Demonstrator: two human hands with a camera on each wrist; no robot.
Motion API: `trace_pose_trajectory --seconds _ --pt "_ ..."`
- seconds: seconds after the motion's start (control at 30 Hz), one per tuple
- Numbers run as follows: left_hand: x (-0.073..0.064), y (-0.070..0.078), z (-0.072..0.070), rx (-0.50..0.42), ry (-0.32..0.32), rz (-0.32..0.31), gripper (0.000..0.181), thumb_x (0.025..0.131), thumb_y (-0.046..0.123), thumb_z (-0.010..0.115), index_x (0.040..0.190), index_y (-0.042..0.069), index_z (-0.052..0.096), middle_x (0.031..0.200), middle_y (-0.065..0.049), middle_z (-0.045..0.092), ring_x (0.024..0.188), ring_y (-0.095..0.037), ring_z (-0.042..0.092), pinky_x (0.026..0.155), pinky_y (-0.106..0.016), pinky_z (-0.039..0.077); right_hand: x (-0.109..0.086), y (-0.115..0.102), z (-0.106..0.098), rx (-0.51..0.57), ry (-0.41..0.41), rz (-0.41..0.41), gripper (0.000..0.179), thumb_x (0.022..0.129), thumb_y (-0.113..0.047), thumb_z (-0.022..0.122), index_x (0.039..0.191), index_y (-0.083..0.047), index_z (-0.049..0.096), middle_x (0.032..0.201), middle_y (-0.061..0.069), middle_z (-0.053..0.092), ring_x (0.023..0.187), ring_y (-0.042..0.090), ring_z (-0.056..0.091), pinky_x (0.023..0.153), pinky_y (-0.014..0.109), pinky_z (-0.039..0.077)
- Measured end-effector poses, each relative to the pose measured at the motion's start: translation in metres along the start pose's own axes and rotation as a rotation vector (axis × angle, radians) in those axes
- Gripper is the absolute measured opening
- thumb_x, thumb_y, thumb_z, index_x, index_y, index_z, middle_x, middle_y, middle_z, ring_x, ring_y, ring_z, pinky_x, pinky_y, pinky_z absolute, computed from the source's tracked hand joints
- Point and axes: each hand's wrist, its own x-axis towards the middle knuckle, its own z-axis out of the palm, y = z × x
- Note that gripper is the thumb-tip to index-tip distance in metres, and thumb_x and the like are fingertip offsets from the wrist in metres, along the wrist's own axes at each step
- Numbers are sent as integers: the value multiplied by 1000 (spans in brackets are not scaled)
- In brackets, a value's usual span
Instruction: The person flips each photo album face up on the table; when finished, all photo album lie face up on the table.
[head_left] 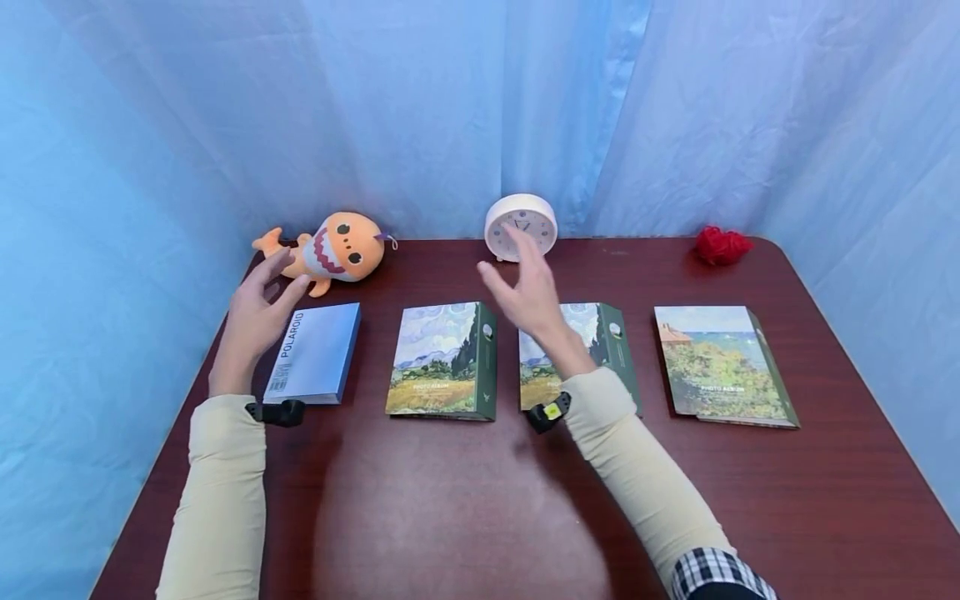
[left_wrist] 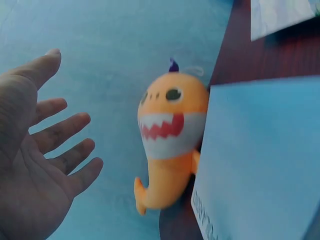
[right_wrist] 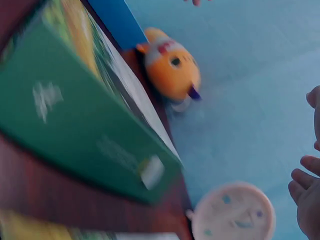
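Note:
My left hand [head_left: 257, 317] hovers with spread fingers over the far-left corner of a blue box-like album marked POLAROID [head_left: 318, 350]. Nothing lies in its palm in the left wrist view, where an orange plush shark [left_wrist: 172, 135] shows beyond the album. My right hand [head_left: 528, 296], fingers apart and empty, is raised above a painted photo album with a green spine [head_left: 617, 342] and partly hides it. A matching photo album [head_left: 438, 358] lies to its left. In the right wrist view the fingers [right_wrist: 302, 182] show only at the right edge.
A white round clock [head_left: 522, 227] stands at the back middle of the brown table [head_left: 450, 500]. A photo album with a seaside painting [head_left: 723, 362] lies at the right. Behind it sits a crumpled red bundle [head_left: 722, 246]. Blue curtains [head_left: 412, 108] surround the back and sides.

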Motion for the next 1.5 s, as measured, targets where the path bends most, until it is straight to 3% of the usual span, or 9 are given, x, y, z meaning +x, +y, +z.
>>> trace_pose_trajectory --seconds 0.2,0.4,0.77,1.07,1.37,1.5 --pt "-11 -18 -10 -15 -2 -35 73 93 51 54 152 18 28 151 -10 38 141 -29 32 114 -49 27 -10 -18 45 29 -132 -2 66 93 -46 56 150 -21 31 153 -2 32 141 13 30 115 39 27" --pt "-23 -35 -16 12 -19 -74 75 92 52 54 152 16 27 150 -15 39 139 -35 33 111 -54 29 -26 -37 88 72 -246 -11 66 94 -47 54 151 -24 29 154 -2 30 141 13 30 113 42 31" --pt "-50 -67 -12 61 -93 -145 73 96 45 52 154 15 19 149 -22 37 136 -43 35 106 -60 32 -60 -71 156 103 -374 50 69 96 -44 51 152 -16 24 154 4 29 141 16 31 113 38 34" --pt "-55 -88 1 76 -122 -148 75 96 42 54 153 6 21 149 -26 35 133 -45 37 104 -59 34 -76 -96 189 41 -389 104 71 98 -38 49 153 -6 17 155 12 24 143 20 28 115 32 29" --pt "-56 -90 7 63 -220 -223 85 95 49 52 154 6 10 152 -27 27 133 -46 36 106 -59 34 -87 -102 207 31 -434 270 79 96 -36 53 153 -2 10 158 13 16 145 18 22 115 29 28" --pt "-54 -91 11 91 -232 -228 86 95 50 51 154 3 9 150 -29 29 131 -46 39 105 -58 36 -90 -103 211 58 -444 317 81 95 -35 54 153 0 8 159 15 15 145 18 22 115 29 28"
